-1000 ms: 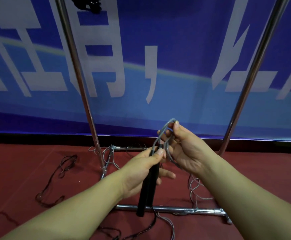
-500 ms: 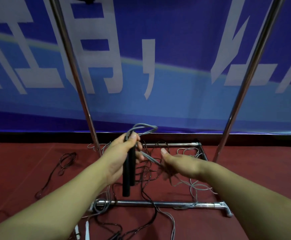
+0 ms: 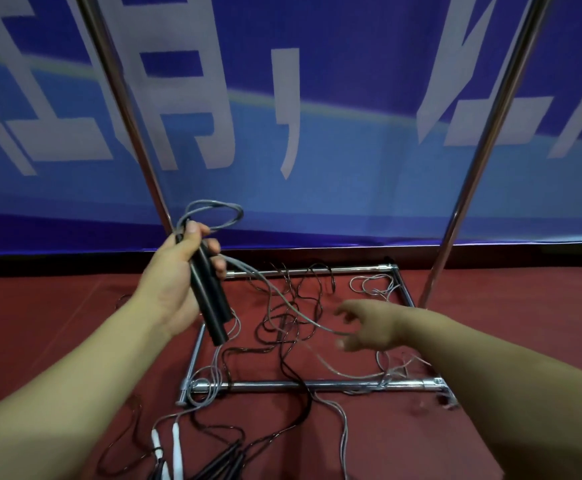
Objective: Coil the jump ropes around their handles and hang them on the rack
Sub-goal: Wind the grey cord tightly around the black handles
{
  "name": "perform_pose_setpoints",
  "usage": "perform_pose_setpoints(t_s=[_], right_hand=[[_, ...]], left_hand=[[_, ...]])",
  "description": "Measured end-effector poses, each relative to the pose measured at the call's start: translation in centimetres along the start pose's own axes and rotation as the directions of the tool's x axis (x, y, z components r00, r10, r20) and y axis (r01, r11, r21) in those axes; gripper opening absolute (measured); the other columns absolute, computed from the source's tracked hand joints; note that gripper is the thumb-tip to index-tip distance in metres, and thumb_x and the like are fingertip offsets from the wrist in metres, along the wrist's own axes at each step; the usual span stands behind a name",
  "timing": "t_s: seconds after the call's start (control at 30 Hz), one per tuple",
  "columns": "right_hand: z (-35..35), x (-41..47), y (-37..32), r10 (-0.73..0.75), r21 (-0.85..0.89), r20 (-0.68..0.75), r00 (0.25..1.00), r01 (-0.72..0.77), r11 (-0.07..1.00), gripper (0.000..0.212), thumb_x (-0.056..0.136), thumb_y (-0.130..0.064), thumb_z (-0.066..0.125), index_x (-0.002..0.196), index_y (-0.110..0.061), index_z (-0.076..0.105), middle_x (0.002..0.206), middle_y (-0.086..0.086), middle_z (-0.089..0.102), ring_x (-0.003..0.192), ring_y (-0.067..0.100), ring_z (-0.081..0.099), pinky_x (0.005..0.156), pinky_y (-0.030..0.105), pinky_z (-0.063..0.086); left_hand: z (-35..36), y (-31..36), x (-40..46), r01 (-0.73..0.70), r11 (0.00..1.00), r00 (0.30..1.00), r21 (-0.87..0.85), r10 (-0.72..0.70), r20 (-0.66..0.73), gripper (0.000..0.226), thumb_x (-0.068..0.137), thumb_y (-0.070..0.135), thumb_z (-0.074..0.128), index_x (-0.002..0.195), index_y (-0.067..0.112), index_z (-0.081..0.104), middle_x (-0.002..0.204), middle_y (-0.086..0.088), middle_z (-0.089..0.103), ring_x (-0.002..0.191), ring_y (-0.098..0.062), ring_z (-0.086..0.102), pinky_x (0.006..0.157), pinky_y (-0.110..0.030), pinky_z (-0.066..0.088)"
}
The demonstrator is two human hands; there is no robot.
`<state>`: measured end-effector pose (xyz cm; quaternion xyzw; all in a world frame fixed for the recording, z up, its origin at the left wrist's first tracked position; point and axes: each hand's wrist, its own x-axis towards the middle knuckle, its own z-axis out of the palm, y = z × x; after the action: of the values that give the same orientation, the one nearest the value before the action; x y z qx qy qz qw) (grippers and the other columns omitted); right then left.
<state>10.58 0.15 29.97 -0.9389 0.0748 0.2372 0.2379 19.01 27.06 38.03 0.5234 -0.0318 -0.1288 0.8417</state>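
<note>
My left hand (image 3: 175, 289) grips two black handles (image 3: 211, 299) held together and tilted, with their lower ends pointing down to the right. A loop of grey rope (image 3: 213, 210) stands above the handles' tops. The same rope runs down to the right into my right hand (image 3: 372, 327), which is blurred; its curled fingers hold the rope low over the rack's base. The metal rack (image 3: 317, 385) stands in front of me, with its left upright (image 3: 127, 109) just behind my left hand.
Black and grey ropes (image 3: 293, 306) lie tangled on the red floor inside the rack's base frame. White handles (image 3: 165, 445) and black handles (image 3: 220, 465) lie at the bottom edge. The right upright (image 3: 483, 161) rises in front of a blue banner.
My left hand moved left and up with the handles. My right hand left the loop at the handles' tops and drew the rope down and out to the right.
</note>
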Motion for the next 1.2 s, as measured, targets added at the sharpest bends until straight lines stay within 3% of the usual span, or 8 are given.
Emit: perform_pose_setpoints(t_s=[0.13, 0.3, 0.57, 0.67, 0.87, 1.0, 1.1, 1.2], right_hand=[[0.0, 0.3, -2.8, -0.166, 0.308, -0.074, 0.983, 0.18, 0.934, 0.089, 0.078, -0.044, 0.082, 0.152, -0.042, 0.032, 0.157, -0.007, 0.037, 0.143, 0.018, 0.038, 0.116, 0.034, 0.032], [0.9, 0.2, -6.4, -0.31, 0.671, -0.059, 0.949, 0.268, 0.691, 0.014, 0.097, -0.027, 0.063, 0.11, -0.029, 0.069, 0.092, -0.019, 0.071, 0.088, -0.007, 0.061, 0.085, 0.019, 0.047], [-0.2, -0.8, -3.4, -0.097, 0.412, -0.239, 0.966, 0.191, 0.891, 0.05, 0.1, -0.054, 0.043, 0.085, -0.013, 0.067, 0.092, 0.01, 0.073, 0.094, 0.026, 0.067, 0.083, 0.033, 0.049], [-2.2, -0.9, -4.7, 0.011, 0.713, -0.41, 0.912, 0.314, 0.627, 0.047, 0.105, -0.046, 0.037, 0.077, -0.013, 0.056, 0.057, 0.007, 0.054, 0.057, 0.026, 0.051, 0.058, 0.031, 0.04], [-5.7, -4.6, -7.5, -0.088, 0.957, -0.261, 0.961, 0.27, 0.106, 0.046, 0.106, -0.046, 0.03, 0.096, -0.016, 0.064, 0.059, -0.004, 0.033, 0.049, 0.012, 0.025, 0.054, 0.028, 0.024], [-6.1, -5.6, -7.1, -0.144, 0.909, -0.246, 0.959, 0.279, 0.31, 0.048, 0.104, -0.044, 0.037, 0.091, -0.015, 0.072, 0.059, -0.002, 0.041, 0.048, 0.013, 0.03, 0.055, 0.029, 0.025], [-5.5, -4.7, -5.9, 0.064, 0.767, -0.309, 0.949, 0.209, 0.606, 0.069, 0.102, -0.058, 0.034, 0.077, -0.009, 0.077, 0.06, 0.003, 0.061, 0.05, 0.017, 0.052, 0.058, 0.029, 0.039], [-4.4, -3.3, -4.2, 0.248, 0.709, -0.274, 0.929, 0.021, 0.705, 0.073, 0.1, -0.063, 0.031, 0.089, -0.005, 0.075, 0.078, 0.01, 0.074, 0.066, 0.021, 0.064, 0.069, 0.031, 0.046]], left_hand=[[2.9, -0.2, -1.7, 0.086, 0.994, 0.985, -0.065, -0.076, 0.152, 0.021, 0.104, 0.032, 0.044, 0.09, 0.02, 0.055, 0.072, 0.001, 0.055, 0.055, -0.014, 0.05, 0.06, -0.026, 0.046], [4.0, 0.2, -2.4, 0.132, 0.973, 0.962, -0.187, -0.081, 0.259, 0.021, 0.103, 0.034, 0.044, 0.092, 0.021, 0.057, 0.075, 0.002, 0.055, 0.055, -0.012, 0.051, 0.057, -0.022, 0.049], [1.0, 2.3, -1.1, -0.014, 0.972, 0.997, -0.235, 0.031, 0.066, 0.023, 0.104, 0.036, 0.044, 0.09, 0.023, 0.057, 0.072, 0.004, 0.056, 0.057, -0.01, 0.054, 0.058, -0.021, 0.05], [0.1, 1.1, -0.7, -0.1, 0.98, 0.993, 0.172, 0.11, -0.05, 0.02, 0.106, 0.029, 0.047, 0.094, 0.019, 0.058, 0.077, 0.001, 0.061, 0.056, -0.012, 0.06, 0.058, -0.025, 0.049], [0.5, -2.1, -1.3, -0.079, 0.86, 0.996, 0.505, 0.085, 0.011, 0.013, 0.104, 0.022, 0.054, 0.098, 0.014, 0.062, 0.082, -0.007, 0.062, 0.054, -0.012, 0.062, 0.051, -0.023, 0.049], [0.7, -2.6, -1.3, -0.066, 0.837, 0.998, 0.544, 0.053, 0.04, 0.015, 0.104, 0.025, 0.053, 0.099, 0.015, 0.063, 0.086, -0.004, 0.065, 0.062, -0.015, 0.067, 0.056, -0.025, 0.049], [1.1, -2.4, -1.5, -0.059, 0.841, 0.998, 0.538, 0.049, 0.033, 0.014, 0.105, 0.025, 0.052, 0.103, 0.017, 0.063, 0.094, -0.004, 0.071, 0.067, -0.016, 0.071, 0.055, -0.024, 0.05], [1.6, -2.2, -2.0, -0.058, 0.846, 0.997, 0.53, 0.021, 0.075, 0.016, 0.105, 0.023, 0.051, 0.105, 0.015, 0.065, 0.104, -0.005, 0.074, 0.074, -0.018, 0.074, 0.059, -0.027, 0.05]])
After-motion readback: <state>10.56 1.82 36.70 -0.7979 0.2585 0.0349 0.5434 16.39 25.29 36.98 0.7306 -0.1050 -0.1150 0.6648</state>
